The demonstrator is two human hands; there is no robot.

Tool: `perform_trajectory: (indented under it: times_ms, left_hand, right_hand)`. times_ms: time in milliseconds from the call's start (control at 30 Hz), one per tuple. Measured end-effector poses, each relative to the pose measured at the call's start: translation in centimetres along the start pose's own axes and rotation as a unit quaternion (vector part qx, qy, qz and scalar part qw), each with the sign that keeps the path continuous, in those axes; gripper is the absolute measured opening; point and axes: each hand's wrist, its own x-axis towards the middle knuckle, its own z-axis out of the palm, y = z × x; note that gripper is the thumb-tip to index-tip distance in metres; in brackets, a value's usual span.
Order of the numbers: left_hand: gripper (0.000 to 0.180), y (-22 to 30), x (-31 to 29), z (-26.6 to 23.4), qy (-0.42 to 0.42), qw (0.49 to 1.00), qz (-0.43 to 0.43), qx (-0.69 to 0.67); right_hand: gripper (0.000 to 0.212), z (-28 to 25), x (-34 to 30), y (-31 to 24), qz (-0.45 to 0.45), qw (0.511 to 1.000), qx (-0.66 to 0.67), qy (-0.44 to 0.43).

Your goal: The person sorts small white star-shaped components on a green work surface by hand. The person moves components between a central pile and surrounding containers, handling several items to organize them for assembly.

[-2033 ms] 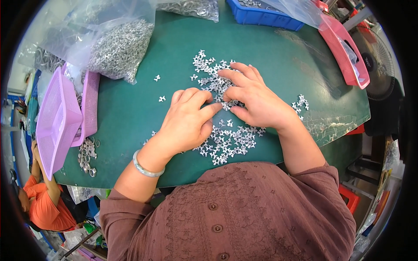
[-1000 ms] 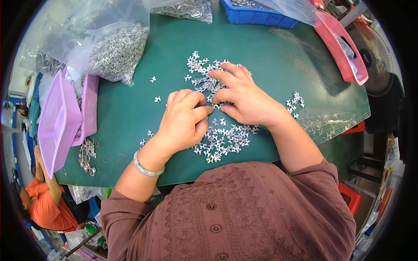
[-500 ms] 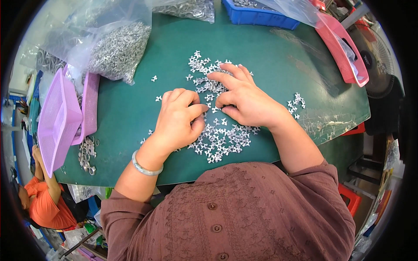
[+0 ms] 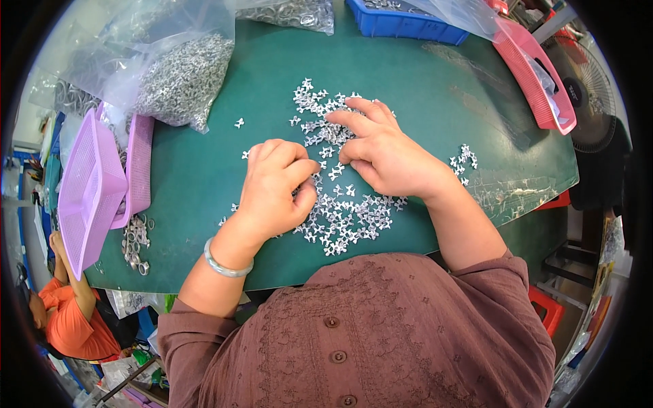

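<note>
Small silver bow-shaped metal pieces lie on the green table in two loose heaps: a far heap (image 4: 320,105) and a near heap (image 4: 347,221). My right hand (image 4: 394,149) rests over the right side of the far heap, fingers spread and touching pieces, with nothing visibly gripped. Left of it, my left hand (image 4: 275,183) is closed, its fingers curled and the forefinger tip beside a few pieces between the heaps. Whatever its fingers may hold is hidden. A pale bangle (image 4: 228,264) circles my left wrist.
A clear bag of small metal pieces (image 4: 183,81) stands far left, near purple baskets (image 4: 92,190) and loose metal rings (image 4: 136,245). A blue tray (image 4: 408,26) and pink basket (image 4: 537,85) line the far side. A small cluster (image 4: 464,163) lies right. Another person (image 4: 75,319) sits left.
My left hand has shifted slightly left, widening the gap to my right hand. The right hand has barely moved, and the heaps look almost the same.
</note>
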Motion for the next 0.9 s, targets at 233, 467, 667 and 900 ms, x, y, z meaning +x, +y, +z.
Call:
perform_trajectory:
  times_ms: [233, 467, 667, 900]
  left_hand:
    - [0.028, 0.12, -0.06, 0.16, -0.052, 0.998, 0.022, -0.015]
    - [0.023, -0.20, -0.14, -0.29, -0.065, 0.997, 0.022, -0.020]
    - [0.023, 0.02, -0.03, 0.06, -0.029, 1.000, 0.008, -0.004]
    - [0.021, -0.44, 0.10, 0.07, -0.043, 0.999, 0.003, -0.019]
  right_hand:
    - [0.014, 0.01, -0.05, -0.23, -0.002, 1.000, -0.007, -0.019]
    - [0.016, -0.13, 0.05, -0.50, 0.014, 1.000, 0.003, -0.027]
    - [0.016, -0.46, 0.03, -0.62, -0.021, 0.998, 0.001, -0.053]
    - [0.023, -0.05, 0.10, -0.60, 0.008, 1.000, -0.013, -0.016]
